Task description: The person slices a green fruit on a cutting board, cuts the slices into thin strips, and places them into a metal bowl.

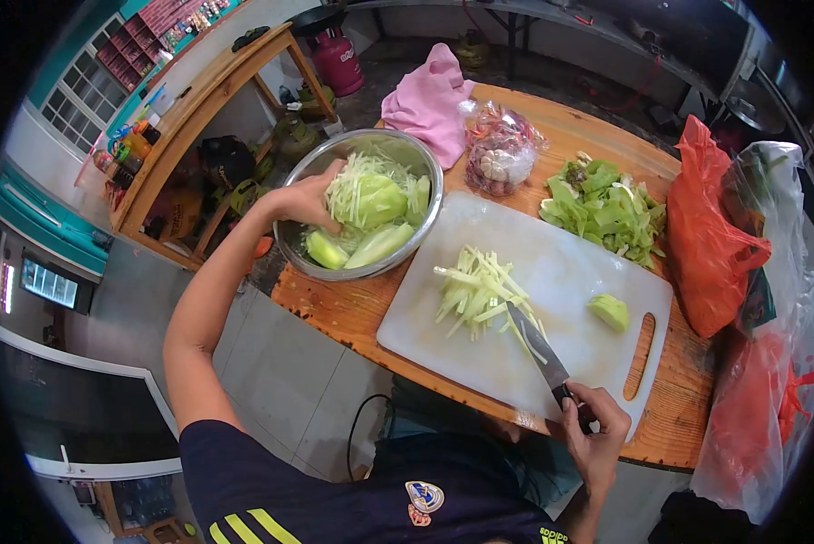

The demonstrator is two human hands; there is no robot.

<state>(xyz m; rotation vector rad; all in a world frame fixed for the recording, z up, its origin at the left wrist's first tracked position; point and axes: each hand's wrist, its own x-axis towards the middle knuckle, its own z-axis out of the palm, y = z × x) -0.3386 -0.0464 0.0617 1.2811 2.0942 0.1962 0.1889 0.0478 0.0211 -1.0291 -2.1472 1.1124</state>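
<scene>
In the head view, my left hand (314, 198) was inside the round silver metal bowl (289, 238), its fingers curled against the pale-green shredded vegetable (368, 192). My right hand (595, 419) gripped the black-handled knife (541, 349), its blade touching the cut strips on the white plastic board (552, 272).

Knife (541, 352) in right hand (599, 424), dark blade against pale-green strips (479, 288), loose on white board (425, 331). Left hand (312, 198) in steel bowl (353, 275), touching heaped shreds (371, 186).
</scene>
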